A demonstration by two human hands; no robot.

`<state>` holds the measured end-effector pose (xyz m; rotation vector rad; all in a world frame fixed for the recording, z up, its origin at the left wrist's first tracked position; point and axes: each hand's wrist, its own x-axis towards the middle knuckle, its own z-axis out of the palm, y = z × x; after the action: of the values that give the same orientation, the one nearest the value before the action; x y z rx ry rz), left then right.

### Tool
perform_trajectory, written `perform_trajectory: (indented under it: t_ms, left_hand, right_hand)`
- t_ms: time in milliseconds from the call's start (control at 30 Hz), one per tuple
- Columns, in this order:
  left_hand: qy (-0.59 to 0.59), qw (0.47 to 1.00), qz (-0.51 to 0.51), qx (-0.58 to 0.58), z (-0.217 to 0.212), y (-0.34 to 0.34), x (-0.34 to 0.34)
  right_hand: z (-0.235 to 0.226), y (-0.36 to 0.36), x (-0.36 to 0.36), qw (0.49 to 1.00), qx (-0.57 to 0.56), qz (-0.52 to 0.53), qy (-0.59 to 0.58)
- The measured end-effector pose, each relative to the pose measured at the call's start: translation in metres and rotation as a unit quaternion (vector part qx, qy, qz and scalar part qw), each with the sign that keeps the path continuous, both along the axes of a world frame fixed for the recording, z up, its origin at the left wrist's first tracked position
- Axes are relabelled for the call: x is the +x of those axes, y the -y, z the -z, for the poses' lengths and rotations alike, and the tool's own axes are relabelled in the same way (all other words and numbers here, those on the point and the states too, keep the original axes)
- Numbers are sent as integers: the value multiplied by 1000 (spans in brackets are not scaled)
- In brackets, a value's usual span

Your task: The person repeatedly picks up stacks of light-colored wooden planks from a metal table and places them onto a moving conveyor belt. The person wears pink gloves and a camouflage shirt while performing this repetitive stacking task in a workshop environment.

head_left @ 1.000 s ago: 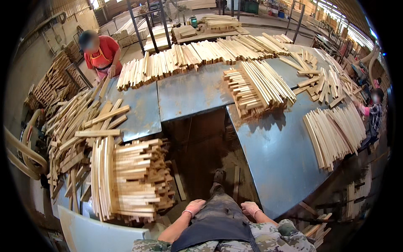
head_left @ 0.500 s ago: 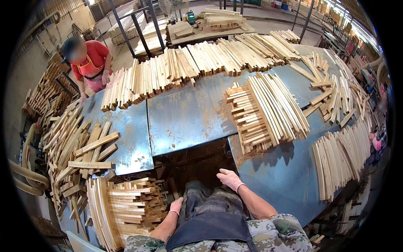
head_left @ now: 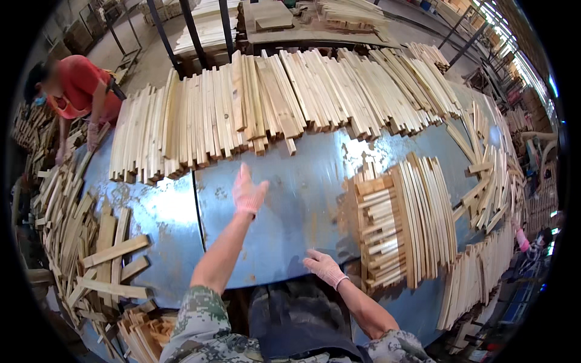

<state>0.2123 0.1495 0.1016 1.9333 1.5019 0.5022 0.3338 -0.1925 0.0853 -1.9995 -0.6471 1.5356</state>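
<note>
Left hand [head_left: 249, 192] risen toward slat row [head_left: 266, 103] | open, empty | right hand [head_left: 324, 267] flat at table [head_left: 302, 199] edge

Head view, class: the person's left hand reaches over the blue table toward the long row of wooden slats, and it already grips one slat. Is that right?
Not quite. The head view shows the left hand open and empty, above the blue table, short of the row of wooden slats. It does reach toward that row.

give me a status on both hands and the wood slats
Left hand open, reaching over blue table toward long row of wood slats. Right hand flat on table edge beside stacked slat bundle. Nothing in the way.
</note>
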Motion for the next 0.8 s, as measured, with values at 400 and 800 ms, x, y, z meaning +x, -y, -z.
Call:
perform_trajectory:
  t_ms: [400, 800]
  left_hand:
    - [-235, 972, 14, 14, 10, -211, 119]
    - [-102, 993, -15, 64, 47, -244, 70]
  right_hand:
    - [-49, -300, 108, 945, 100, -72, 302]
    - [4, -445, 130, 873, -29, -93, 478]
